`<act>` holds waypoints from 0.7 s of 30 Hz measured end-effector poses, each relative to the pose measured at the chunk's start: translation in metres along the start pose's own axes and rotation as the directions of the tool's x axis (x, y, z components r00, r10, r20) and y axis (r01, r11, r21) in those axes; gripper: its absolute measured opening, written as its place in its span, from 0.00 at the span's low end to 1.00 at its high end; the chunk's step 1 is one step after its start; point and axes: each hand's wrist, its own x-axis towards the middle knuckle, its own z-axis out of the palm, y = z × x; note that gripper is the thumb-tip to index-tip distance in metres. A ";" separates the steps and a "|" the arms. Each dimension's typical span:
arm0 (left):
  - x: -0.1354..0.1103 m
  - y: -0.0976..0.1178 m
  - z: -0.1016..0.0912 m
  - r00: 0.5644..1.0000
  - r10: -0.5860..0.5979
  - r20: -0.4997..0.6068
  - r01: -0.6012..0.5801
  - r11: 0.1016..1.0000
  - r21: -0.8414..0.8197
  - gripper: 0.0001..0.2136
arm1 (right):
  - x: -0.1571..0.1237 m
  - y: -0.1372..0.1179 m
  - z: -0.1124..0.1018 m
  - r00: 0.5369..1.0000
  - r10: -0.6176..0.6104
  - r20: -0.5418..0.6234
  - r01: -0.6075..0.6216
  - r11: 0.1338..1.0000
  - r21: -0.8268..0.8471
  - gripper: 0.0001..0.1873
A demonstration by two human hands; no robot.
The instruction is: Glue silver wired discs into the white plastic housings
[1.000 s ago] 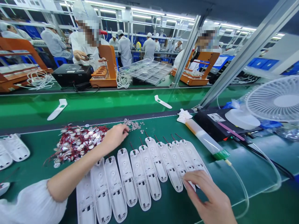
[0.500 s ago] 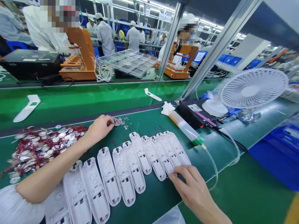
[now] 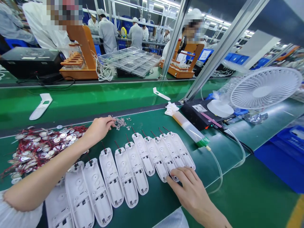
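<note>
A fanned row of white plastic shells (image 3: 133, 167) with short red wires at their tops lies on the green bench. My left hand (image 3: 98, 128) reaches over it, fingertips pinched at a small heap of tiny metal parts (image 3: 120, 122); what it pinches is too small to see. My right hand (image 3: 190, 186) rests with fingers spread on the lower ends of the rightmost shells.
A pile of metal discs with red wires (image 3: 40, 147) lies left. A glue tube (image 3: 190, 128) with a clear hose, a black box (image 3: 199, 112) and a white fan (image 3: 263, 88) stand right. Behind, a conveyor (image 3: 95, 98) carries white parts; several workers sit beyond.
My left hand has stayed pinched at the small metal parts. My right hand slid slightly left along the shells' lower ends. The camera view shifted to the right.
</note>
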 end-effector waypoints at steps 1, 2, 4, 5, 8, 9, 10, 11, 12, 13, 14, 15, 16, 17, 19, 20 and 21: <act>-0.001 -0.001 0.000 1.000 0.003 0.002 -0.003 1.000 -0.005 0.16 | 0.000 0.000 0.000 1.000 -0.005 -0.002 0.005 1.000 0.000 0.17; -0.002 -0.001 0.000 1.000 0.007 0.000 -0.007 1.000 -0.008 0.15 | 0.000 0.000 -0.001 1.000 -0.012 -0.004 0.012 1.000 -0.002 0.18; -0.004 -0.003 -0.001 1.000 0.018 -0.011 -0.019 1.000 -0.010 0.14 | -0.002 0.000 -0.002 1.000 -0.029 -0.006 0.029 1.000 -0.011 0.18; -0.005 -0.004 -0.001 1.000 0.024 -0.016 -0.024 1.000 -0.009 0.12 | -0.003 0.000 -0.002 0.999 -0.034 -0.007 0.034 0.999 -0.015 0.18; -0.006 -0.006 -0.002 0.999 0.041 -0.028 -0.042 0.999 -0.006 0.09 | -0.006 -0.001 -0.002 0.999 -0.035 -0.008 0.035 0.999 -0.014 0.18; -0.006 -0.006 -0.002 0.998 0.045 -0.032 -0.045 0.999 -0.005 0.09 | -0.007 -0.001 -0.002 0.999 -0.033 -0.004 0.033 0.999 -0.011 0.18; -0.007 -0.006 -0.001 0.998 0.045 -0.039 -0.045 0.999 -0.005 0.09 | -0.008 -0.001 -0.002 1.000 -0.031 -0.003 0.031 0.999 -0.009 0.18; -0.007 -0.006 -0.001 0.998 0.043 -0.046 -0.043 0.999 -0.007 0.09 | -0.007 -0.001 -0.003 1.000 -0.030 -0.008 0.030 1.000 -0.007 0.18; -0.007 -0.006 0.000 0.998 0.038 -0.052 -0.039 0.999 -0.012 0.09 | -0.006 -0.002 -0.004 1.000 -0.027 -0.014 0.027 1.000 -0.004 0.18; -0.008 -0.005 0.000 0.998 0.034 -0.055 -0.036 0.999 -0.020 0.09 | -0.004 -0.002 -0.005 0.999 -0.023 -0.027 0.023 1.000 0.000 0.18; -0.009 -0.004 0.001 0.998 0.032 -0.055 -0.034 0.999 -0.030 0.09 | -0.001 -0.002 -0.006 0.999 -0.018 -0.049 0.019 1.000 0.005 0.18; -0.009 -0.004 0.001 0.998 0.031 -0.053 -0.034 0.999 -0.043 0.08 | 0.003 -0.002 -0.006 0.997 -0.010 -0.074 0.011 1.000 0.010 0.17; -0.010 -0.003 0.001 0.998 0.033 -0.050 -0.036 0.998 -0.058 0.08 | 0.007 -0.002 -0.007 0.995 -0.002 -0.098 0.004 1.000 0.017 0.17; -0.011 -0.002 0.001 0.998 0.035 -0.047 -0.038 0.996 -0.076 0.07 | 0.013 -0.002 -0.008 0.993 0.005 -0.120 -0.001 1.000 0.028 0.16; -0.011 -0.001 0.001 0.998 0.038 -0.042 -0.042 0.992 -0.116 0.07 | 0.024 -0.003 -0.007 0.987 0.015 -0.160 -0.005 0.998 0.065 0.14; -0.011 0.000 0.000 0.999 0.036 -0.041 -0.041 0.990 -0.138 0.07 | 0.030 -0.004 -0.007 0.984 0.017 -0.176 -0.002 0.996 0.089 0.14; -0.011 0.000 -0.001 0.999 0.032 -0.039 -0.038 0.986 -0.161 0.07 | 0.035 -0.004 -0.006 0.981 0.018 -0.191 0.004 0.994 0.113 0.13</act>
